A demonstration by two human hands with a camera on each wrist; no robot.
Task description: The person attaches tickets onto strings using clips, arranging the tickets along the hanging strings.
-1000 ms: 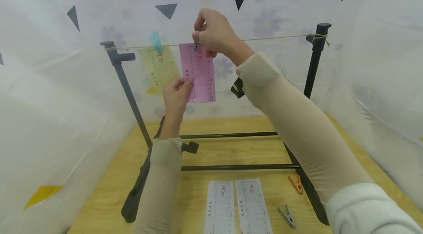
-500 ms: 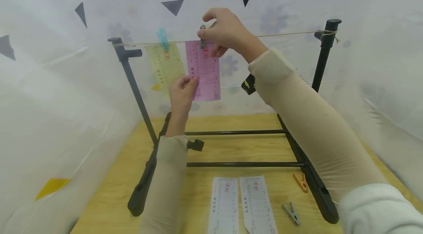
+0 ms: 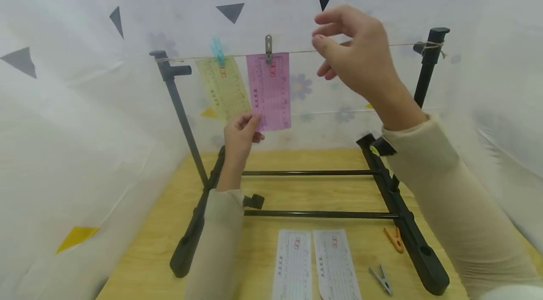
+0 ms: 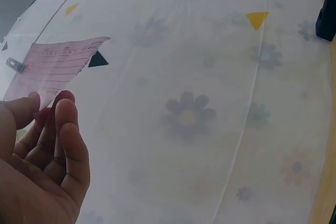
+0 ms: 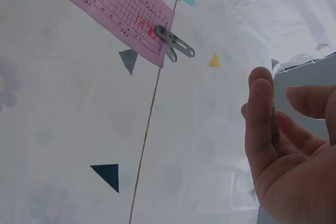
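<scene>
A pink printed slip point(image 3: 271, 95) hangs from a thin string point(image 3: 303, 51), held at its top edge by a metal clothespin point(image 3: 268, 48). My left hand point(image 3: 238, 143) pinches the slip's lower left corner, thumb in front and fingers behind. To the right, my right hand point(image 3: 360, 52) is apart from the clothespin, fingers loosely bent and nothing in them. In the right wrist view the metal clothespin point(image 5: 173, 42) grips slip and string together. Left of the pink slip, a yellow slip point(image 3: 222, 84) hangs tilted under a light blue clothespin point(image 3: 218, 51).
Black posts point(image 3: 180, 107) of a frame carry the string, with crossbars point(image 3: 318, 214) low over the wooden table point(image 3: 140, 253). Two white printed slips point(image 3: 292, 262) lie at the front. Beside them are a grey clothespin point(image 3: 382, 281) and an orange clothespin point(image 3: 394, 239).
My right hand has let go of the metal clothespin and moved away to the right. My left hand has slid down the pink slip's edge to its lower corner.
</scene>
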